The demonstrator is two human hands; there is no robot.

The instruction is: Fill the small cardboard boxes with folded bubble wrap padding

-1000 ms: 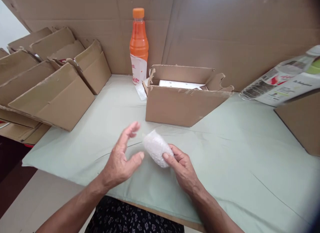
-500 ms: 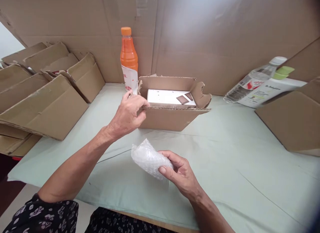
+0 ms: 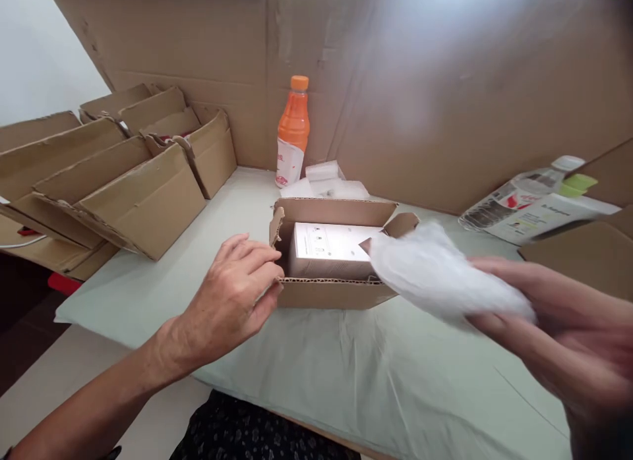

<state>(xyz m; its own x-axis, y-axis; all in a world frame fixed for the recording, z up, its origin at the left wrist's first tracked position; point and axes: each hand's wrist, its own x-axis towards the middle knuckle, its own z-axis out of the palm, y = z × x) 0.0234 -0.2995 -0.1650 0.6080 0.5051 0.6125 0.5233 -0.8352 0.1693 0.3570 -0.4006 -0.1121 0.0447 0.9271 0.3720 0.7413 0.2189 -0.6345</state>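
Observation:
An open cardboard box (image 3: 329, 295) stands mid-table with a white printed carton (image 3: 329, 242) inside it. My left hand (image 3: 237, 285) grips the box at its left front corner; its fingertips are over the edge and the thumb is against the front. Raised at the right, my right hand (image 3: 558, 321) is closed around the end of a crumpled wad of bubble wrap (image 3: 435, 275), smeared by motion. The wad's free end overlaps the right part of the box and carton in view, so that corner is hidden. Whether the wad touches the box I cannot tell.
Behind the box stand an orange drink bottle (image 3: 293, 137) and several white foam pieces (image 3: 324, 176). Several cardboard boxes (image 3: 143, 203) crowd the left side. At right, a clear bottle (image 3: 519, 190) and a white tube (image 3: 554, 219) lean near another cardboard box (image 3: 583, 249).
My right hand has lifted the bubble wrap from over the front of the table, up and right towards the box. My left hand stays at the box's left corner. The view has shifted.

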